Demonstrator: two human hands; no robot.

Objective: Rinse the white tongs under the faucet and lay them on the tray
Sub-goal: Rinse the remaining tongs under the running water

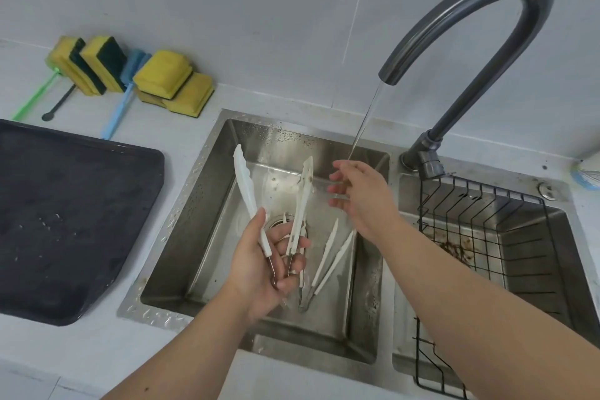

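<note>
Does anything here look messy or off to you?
Yes: brown residue lies on the bottom of the right sink basin, under the black wire rack, and looks like rust or food scraps. Nothing else stands out.

open counter (181, 127) separates sink (207, 153) from tray (81, 221).

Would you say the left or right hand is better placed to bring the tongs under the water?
Left, probably: the left hand already grips the tongs, just left of the stream. The right hand is empty under the water.
</note>
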